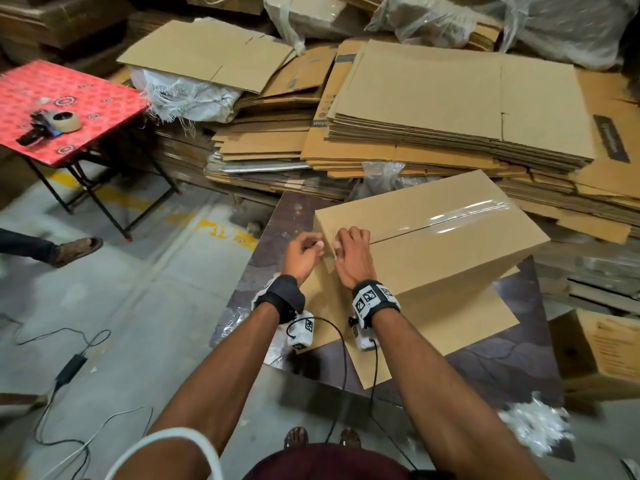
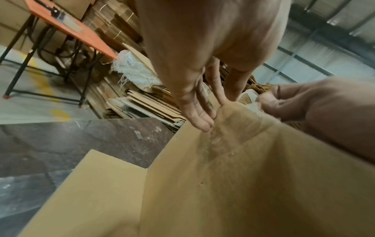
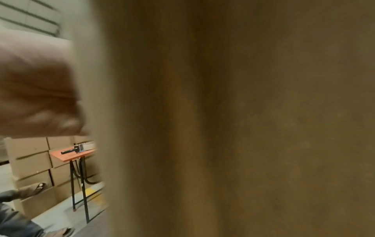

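Note:
A brown cardboard box (image 1: 433, 244) stands on a dark table (image 1: 502, 358), its lower flap (image 1: 433, 327) lying flat toward me. Clear tape (image 1: 460, 216) runs along the top seam to the near left edge. Both hands meet at that edge. My left hand (image 1: 304, 252) is beside the box's end wall; in the left wrist view its fingers (image 2: 201, 117) lie fairly straight and touch the taped wall of the box (image 2: 223, 184). My right hand (image 1: 351, 252) curls its fingers over the top edge at the seam, seen as my right hand (image 2: 304, 104). The box (image 3: 243, 112) blocks most of the right wrist view.
Stacks of flat cardboard (image 1: 450, 109) rise right behind the table. At the left stands a red folding table (image 1: 86, 98) with a tape dispenser (image 1: 52, 124). Another person's foot (image 1: 76, 249) and cables (image 1: 69, 365) are on the floor. A printed carton (image 1: 602, 355) sits at the right.

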Demonstrator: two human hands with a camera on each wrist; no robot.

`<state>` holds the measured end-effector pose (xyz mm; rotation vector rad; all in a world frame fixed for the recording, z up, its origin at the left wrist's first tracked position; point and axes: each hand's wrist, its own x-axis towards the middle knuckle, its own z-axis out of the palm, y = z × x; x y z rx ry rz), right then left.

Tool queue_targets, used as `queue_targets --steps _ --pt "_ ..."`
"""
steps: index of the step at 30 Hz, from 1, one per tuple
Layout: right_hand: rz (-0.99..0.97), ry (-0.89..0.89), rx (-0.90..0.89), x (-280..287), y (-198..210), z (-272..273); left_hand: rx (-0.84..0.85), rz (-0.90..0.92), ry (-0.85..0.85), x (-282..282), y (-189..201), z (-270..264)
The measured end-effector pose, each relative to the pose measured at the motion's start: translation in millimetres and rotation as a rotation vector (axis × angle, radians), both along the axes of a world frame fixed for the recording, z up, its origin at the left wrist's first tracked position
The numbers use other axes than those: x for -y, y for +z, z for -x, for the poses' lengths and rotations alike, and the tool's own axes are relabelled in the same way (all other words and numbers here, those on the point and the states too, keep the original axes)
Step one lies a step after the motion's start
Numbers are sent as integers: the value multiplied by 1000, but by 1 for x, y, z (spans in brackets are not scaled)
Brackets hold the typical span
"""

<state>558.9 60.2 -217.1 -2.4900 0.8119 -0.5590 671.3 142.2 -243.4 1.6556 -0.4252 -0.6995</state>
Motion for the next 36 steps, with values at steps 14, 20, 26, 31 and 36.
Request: queue_targets --steps 14,20,26,31,36 --pt "-416 -105 182 4 10 -2 275 -9 -1 -11 -2 32" --pt "-358 -145 -202 9 37 -24 197 -9 -58 -14 -3 21" --pt "-266 -97 -439 12 62 -35 149 -21 -18 -2 12 0" --pt "-123 -96 -518 17 80 -35 99 -203 -62 21 23 -27" --pt "-104 -101 -553 14 74 -32 -100 -221 28 39 -11 -49"
